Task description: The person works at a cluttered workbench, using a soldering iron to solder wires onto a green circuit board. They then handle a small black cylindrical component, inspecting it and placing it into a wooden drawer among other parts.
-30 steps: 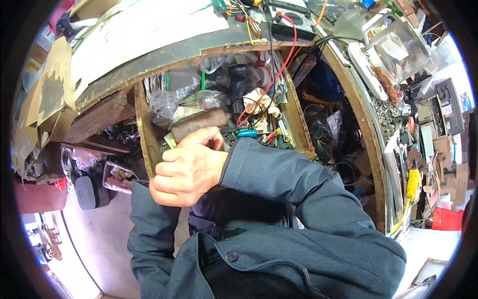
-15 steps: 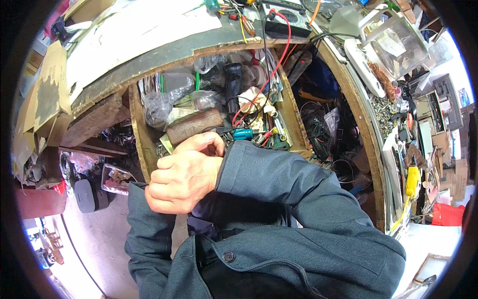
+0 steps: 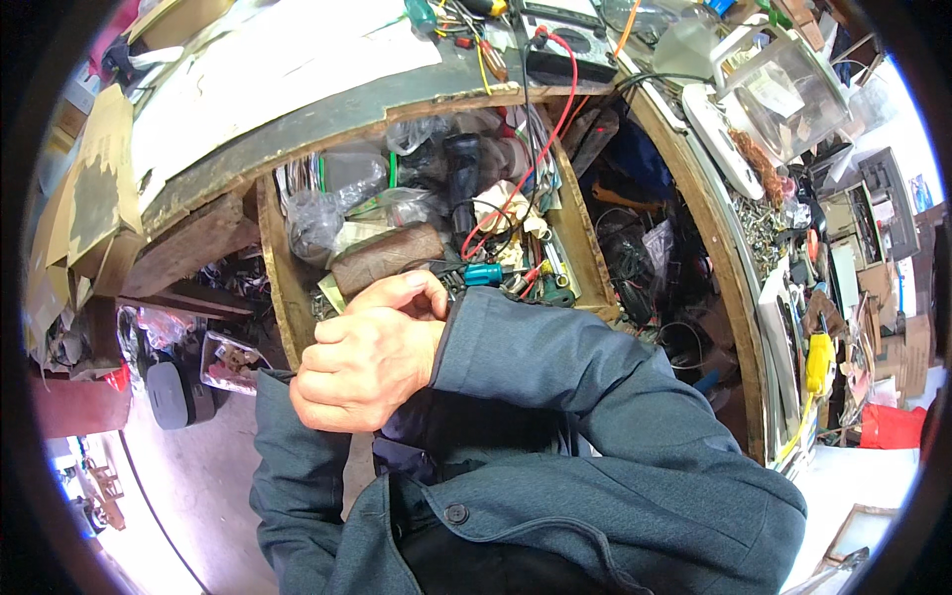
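My right hand [image 3: 369, 362] is closed in front of my chest, just off the near edge of an open wooden drawer [image 3: 585, 233]. Its knuckles face left, and whatever lies under the curled fingers is hidden. From the lower left comes my left sleeve [image 3: 302, 436], its cuff ending beneath the right hand. Behind that hand my left hand is hidden, so its fingers cannot be made out. Closest to the right hand, inside the drawer, lies a brown roll-shaped piece [image 3: 389, 256]. A teal cylindrical piece [image 3: 483, 275] is just right of it.
Plastic bags [image 3: 315, 223], a black cylindrical object [image 3: 463, 174] and cloth crowd the drawer. Red and black leads hang into it from a meter [image 3: 570, 50] on the bench. White paper [image 3: 268, 74] covers the bench's left part. Right stand a clear container [image 3: 788, 94] and loose screws [image 3: 759, 223].
My right hand stays closed in nearly the same place, only a touch lower. The surroundings shift very slightly with my head; nothing is picked up or let go.
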A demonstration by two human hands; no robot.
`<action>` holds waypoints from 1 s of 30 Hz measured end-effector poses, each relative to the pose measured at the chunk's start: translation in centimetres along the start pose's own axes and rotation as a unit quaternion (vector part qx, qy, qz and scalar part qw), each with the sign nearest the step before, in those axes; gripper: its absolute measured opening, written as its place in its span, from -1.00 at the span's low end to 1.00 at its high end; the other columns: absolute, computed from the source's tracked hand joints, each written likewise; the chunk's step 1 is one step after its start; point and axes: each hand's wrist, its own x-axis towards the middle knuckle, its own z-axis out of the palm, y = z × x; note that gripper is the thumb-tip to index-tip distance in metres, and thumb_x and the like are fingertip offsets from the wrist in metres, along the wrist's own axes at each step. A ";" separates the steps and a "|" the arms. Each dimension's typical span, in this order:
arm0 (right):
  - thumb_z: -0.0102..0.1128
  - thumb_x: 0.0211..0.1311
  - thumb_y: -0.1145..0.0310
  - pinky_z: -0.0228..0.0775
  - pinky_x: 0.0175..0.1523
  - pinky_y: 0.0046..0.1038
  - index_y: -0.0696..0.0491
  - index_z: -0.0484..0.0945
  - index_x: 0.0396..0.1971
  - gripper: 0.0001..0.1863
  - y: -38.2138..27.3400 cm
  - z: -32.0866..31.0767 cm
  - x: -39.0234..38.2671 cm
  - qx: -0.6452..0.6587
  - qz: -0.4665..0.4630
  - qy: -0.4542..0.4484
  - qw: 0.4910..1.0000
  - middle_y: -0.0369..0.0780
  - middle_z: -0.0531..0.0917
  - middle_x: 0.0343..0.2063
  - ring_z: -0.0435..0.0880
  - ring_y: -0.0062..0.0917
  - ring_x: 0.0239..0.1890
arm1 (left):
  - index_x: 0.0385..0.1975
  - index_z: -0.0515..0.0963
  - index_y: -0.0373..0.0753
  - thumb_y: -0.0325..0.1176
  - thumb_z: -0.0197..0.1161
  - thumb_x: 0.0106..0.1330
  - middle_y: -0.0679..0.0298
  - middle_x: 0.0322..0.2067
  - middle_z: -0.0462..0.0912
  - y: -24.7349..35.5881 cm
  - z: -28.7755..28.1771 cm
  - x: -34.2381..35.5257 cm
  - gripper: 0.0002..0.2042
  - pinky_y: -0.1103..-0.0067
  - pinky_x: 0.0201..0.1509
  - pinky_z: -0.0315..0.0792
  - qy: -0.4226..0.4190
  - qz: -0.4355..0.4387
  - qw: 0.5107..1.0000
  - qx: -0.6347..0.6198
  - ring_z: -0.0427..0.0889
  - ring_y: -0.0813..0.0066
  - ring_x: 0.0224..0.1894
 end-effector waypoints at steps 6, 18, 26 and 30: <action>0.14 0.18 0.35 0.40 0.05 -0.30 -0.07 0.56 -0.52 -0.90 -0.2 0.4 1.1 0.056 -0.023 0.028 0.998 -0.41 0.59 -0.52 0.54 -0.60 -0.43 | -0.25 0.56 -0.30 0.12 0.06 0.46 0.24 -0.37 0.68 -0.5 -2.5 0.7 -0.50 0.49 -0.23 0.51 0.062 0.009 0.998 -0.002 0.58 0.43 -0.40; 0.40 0.23 0.14 0.58 -0.13 -0.21 0.00 0.64 -0.27 -0.75 8.0 14.6 14.4 0.697 -0.260 0.251 0.620 -0.14 0.69 -0.36 0.73 -0.15 -0.24 | -0.29 0.49 -0.15 -0.21 0.15 0.58 0.42 -0.51 0.48 2.4 0.8 -2.6 -0.80 0.65 -0.52 0.28 0.328 0.357 0.875 0.002 0.42 0.64 -0.57; 0.37 0.27 0.19 0.57 -0.13 -0.12 0.10 0.60 -0.22 -0.71 5.6 21.2 13.7 0.681 -0.358 0.214 0.602 -0.05 0.70 -0.33 0.73 -0.07 -0.21 | -0.13 0.59 -0.27 -0.17 0.27 0.43 0.11 -0.37 0.69 0.6 1.1 -1.3 -0.73 0.37 -0.26 0.54 0.402 0.314 0.676 0.532 0.69 0.24 -0.34; 0.32 0.32 0.26 0.54 -0.17 -0.16 0.11 0.64 -0.28 -0.79 8.5 20.6 13.3 0.716 -0.357 0.210 0.561 -0.06 0.70 -0.36 0.72 -0.10 -0.26 | -0.09 0.57 -0.34 -0.18 0.28 0.38 -0.10 -0.21 0.71 -0.5 1.0 -2.4 -0.68 0.16 0.01 0.52 0.333 0.227 0.592 0.698 0.68 -0.13 -0.10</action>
